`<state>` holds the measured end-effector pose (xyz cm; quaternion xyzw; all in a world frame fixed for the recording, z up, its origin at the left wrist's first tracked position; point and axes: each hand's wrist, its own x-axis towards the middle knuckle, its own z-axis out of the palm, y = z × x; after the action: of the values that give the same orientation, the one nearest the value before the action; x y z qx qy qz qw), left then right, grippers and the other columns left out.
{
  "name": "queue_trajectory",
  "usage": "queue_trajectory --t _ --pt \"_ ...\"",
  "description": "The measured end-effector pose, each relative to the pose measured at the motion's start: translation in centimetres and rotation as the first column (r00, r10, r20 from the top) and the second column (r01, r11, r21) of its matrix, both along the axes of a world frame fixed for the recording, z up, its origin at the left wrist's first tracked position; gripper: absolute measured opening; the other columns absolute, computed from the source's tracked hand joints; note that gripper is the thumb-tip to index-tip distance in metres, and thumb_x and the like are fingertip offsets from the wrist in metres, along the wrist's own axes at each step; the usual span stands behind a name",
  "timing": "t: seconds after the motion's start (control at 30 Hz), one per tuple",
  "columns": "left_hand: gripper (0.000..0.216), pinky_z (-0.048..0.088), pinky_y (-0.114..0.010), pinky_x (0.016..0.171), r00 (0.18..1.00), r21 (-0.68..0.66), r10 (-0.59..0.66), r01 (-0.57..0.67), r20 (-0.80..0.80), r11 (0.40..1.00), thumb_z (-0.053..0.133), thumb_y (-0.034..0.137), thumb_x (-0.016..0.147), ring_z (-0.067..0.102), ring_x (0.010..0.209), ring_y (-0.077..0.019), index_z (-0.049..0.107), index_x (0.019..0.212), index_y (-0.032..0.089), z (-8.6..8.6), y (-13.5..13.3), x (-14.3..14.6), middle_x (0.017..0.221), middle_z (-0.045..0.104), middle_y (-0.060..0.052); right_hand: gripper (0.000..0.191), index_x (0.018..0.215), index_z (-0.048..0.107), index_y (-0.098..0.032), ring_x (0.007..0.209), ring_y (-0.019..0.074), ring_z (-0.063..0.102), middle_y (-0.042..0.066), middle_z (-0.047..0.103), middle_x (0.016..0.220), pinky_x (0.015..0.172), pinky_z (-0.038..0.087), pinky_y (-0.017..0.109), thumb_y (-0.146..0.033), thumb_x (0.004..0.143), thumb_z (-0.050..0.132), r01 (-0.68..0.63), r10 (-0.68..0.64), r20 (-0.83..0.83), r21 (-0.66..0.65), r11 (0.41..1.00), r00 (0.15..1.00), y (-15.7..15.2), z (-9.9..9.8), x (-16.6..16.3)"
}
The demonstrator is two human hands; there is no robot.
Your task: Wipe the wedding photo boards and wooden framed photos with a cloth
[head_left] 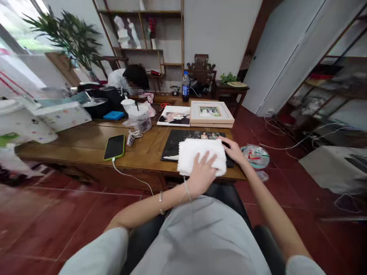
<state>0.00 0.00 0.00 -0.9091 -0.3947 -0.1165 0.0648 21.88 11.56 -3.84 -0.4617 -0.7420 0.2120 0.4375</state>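
My left hand [203, 172] lies flat on a folded white cloth [187, 152], its fingers spread. Under the cloth is a dark photo panel [177, 139] with small figures printed near its upper right; the cloth hides much of its middle. At the panel's right edge, my right hand [233, 151] rests with thumb and fingers apart, its fingertips beside the cloth. Just behind the panel are a white framed photo [212, 122], lying on a pale wooden frame, and a photo print [173, 116] to its left.
A phone [114, 147] on a white cable lies left on the wooden table [143, 152]. Cups in plastic [139, 116], a blue box [114, 115] and a bottle [185, 87] stand farther back. Another person [136, 78] bends behind the table. A plastic-wrapped bundle [256, 156] is right.
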Motion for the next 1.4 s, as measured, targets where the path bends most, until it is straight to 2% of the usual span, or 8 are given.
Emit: queue_trajectory --t 0.1,0.2,0.3,0.53,0.77,1.17,1.3,1.4 --pt "0.031 0.034 -0.062 0.108 0.999 0.056 0.023 -0.026 0.037 0.998 0.047 0.033 0.097 0.036 0.138 -0.0371 0.069 0.117 0.025 -0.4 -0.7 3.2 0.148 0.045 -0.007 0.037 0.112 0.072 -0.023 0.125 0.0289 0.055 0.008 0.065 0.128 0.109 0.038 0.047 -0.035 0.08 0.06 -0.028 0.028 -0.016 -0.026 0.999 0.999 0.0 0.0 0.3" --pt "0.03 0.033 -0.062 0.108 0.998 0.063 0.019 -0.023 0.059 0.998 0.047 0.032 0.097 0.036 0.138 -0.0375 0.071 0.114 0.024 -0.5 -0.7 4.1 0.147 0.046 -0.008 0.035 0.111 0.072 -0.024 0.125 0.029 0.055 0.006 0.065 0.128 0.108 0.039 0.047 -0.036 0.08 0.059 -0.042 0.042 -0.021 -0.033 0.999 0.999 -0.1 0.0 0.3" --pt "0.025 0.03 -0.062 0.11 0.998 0.037 -0.02 0.018 0.063 0.999 0.052 0.029 0.094 0.032 0.14 -0.0361 0.072 0.108 0.023 -0.5 0.2 2.3 0.149 0.044 -0.007 0.033 0.111 0.072 -0.024 0.126 0.0284 0.055 0.006 0.065 0.128 0.109 0.038 0.047 -0.033 0.083 0.057 -0.024 0.024 0.006 -0.015 1.0 1.0 -0.1 0.1 0.2" --pt "0.024 0.023 -0.063 0.113 0.989 -0.137 -0.058 0.076 0.135 0.988 0.049 0.024 0.095 0.032 0.142 -0.0306 0.069 0.108 0.018 0.3 1.9 -5.7 0.144 0.049 -0.009 0.031 0.112 0.071 -0.026 0.126 0.0239 0.054 0.004 0.065 0.128 0.113 0.035 0.047 -0.026 0.086 0.054 0.015 -0.016 0.046 0.024 1.0 0.999 -0.2 0.0 -0.3" --pt "0.034 0.025 -0.057 0.115 0.971 -0.116 0.006 0.023 0.239 0.993 0.049 0.036 0.096 0.041 0.136 -0.0296 0.069 0.079 0.014 0.1 2.1 -11.5 0.139 0.053 -0.015 0.031 0.112 0.071 -0.025 0.127 0.024 0.054 0.006 0.064 0.129 0.113 0.034 0.048 -0.024 0.087 0.053 0.011 -0.012 0.033 0.034 0.999 0.999 -0.2 0.0 -0.4" --pt "0.037 0.022 -0.056 0.117 0.976 -0.17 -0.109 0.142 0.189 0.975 0.048 0.032 0.097 0.036 0.14 -0.0272 0.066 0.069 0.017 0.6 -0.5 -11.7 0.142 0.051 -0.009 0.032 0.114 0.07 -0.025 0.128 0.0238 0.053 0.005 0.064 0.13 0.113 0.034 0.048 -0.024 0.086 0.053 0.014 -0.015 0.043 0.023 1.0 0.999 -0.3 0.1 -0.5" --pt "0.038 0.028 -0.051 0.114 0.985 -0.187 -0.068 0.098 0.158 0.977 0.045 0.036 0.098 0.047 0.131 -0.0274 0.065 0.074 0.016 1.2 1.2 -12.1 0.141 0.052 -0.015 0.031 0.112 0.071 -0.025 0.127 0.0247 0.053 0.006 0.065 0.128 0.113 0.034 0.049 -0.025 0.086 0.053 0.018 -0.019 0.036 0.022 1.0 0.999 -0.2 0.0 -0.4" --pt "0.039 0.033 -0.047 0.11 0.989 -0.187 -0.062 0.087 0.136 0.979 0.043 0.037 0.098 0.056 0.12 -0.0277 0.062 0.072 0.017 1.4 4.1 -12.3 0.118 0.068 -0.015 0.031 0.112 0.071 -0.025 0.127 0.0243 0.054 0.006 0.065 0.128 0.113 0.034 0.048 -0.026 0.086 0.053 0.016 -0.017 0.033 0.025 1.0 0.999 -0.2 0.0 -0.5"
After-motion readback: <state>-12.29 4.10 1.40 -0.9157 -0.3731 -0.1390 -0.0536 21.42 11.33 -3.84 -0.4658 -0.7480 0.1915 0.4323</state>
